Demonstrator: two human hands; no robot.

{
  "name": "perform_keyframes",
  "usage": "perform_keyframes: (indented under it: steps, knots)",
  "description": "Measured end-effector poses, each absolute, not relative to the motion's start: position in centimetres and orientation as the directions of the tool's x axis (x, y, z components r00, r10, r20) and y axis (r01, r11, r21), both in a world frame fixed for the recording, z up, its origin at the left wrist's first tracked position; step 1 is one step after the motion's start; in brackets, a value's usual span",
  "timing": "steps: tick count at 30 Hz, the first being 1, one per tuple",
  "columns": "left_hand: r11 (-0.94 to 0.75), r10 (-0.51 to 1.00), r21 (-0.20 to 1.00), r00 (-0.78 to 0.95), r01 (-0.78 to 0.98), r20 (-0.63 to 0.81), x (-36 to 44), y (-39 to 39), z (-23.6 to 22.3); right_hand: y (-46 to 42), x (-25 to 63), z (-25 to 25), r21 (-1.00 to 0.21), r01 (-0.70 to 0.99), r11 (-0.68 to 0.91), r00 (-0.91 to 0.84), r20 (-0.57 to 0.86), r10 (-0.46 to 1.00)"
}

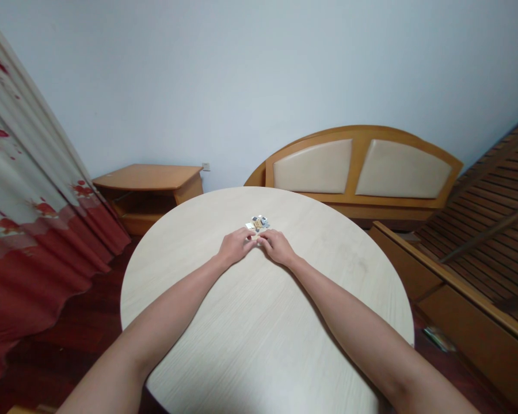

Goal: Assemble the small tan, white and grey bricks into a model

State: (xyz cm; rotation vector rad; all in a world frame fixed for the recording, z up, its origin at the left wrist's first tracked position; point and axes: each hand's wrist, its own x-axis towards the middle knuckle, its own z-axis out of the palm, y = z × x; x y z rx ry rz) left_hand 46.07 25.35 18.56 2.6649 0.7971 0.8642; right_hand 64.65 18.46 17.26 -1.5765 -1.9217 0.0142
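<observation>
A small flat cluster of printed card pieces (258, 224) lies near the middle of the round pale wood-grain table (259, 310), with no clear long axis or pointing direction (its print is too small to read). The left hand (237, 245) and right hand (277, 246) are brought together, fingertips at its near edge; whether it is gripped cannot be told.

A round table (336, 241) is occupying the center of the view. Beyond its far edge, a wooden nightstand (147, 177) is standing to the left and a padded headboard (358, 167) to the right. A red-patterned curtain (34, 190) is hanging past the left edge; bed slats (487, 241) are lying past the right edge.
</observation>
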Motion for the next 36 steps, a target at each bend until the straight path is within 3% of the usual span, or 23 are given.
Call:
perform_keyframes:
  steps: [19,36]
  knots:
    - [-0.843,0.537,0.313,0.677,0.437,0.503,46.11,25.64,18.22,18.77,64.99,16.63,-0.458,0.808,0.372,-0.066,0.556,0.828]
    - [-0.854,0.519,0.283,0.676,0.437,0.524,46.29,25.68,18.23,18.77,65.08,16.42,-0.526,0.742,0.416,-0.083,0.543,0.835]
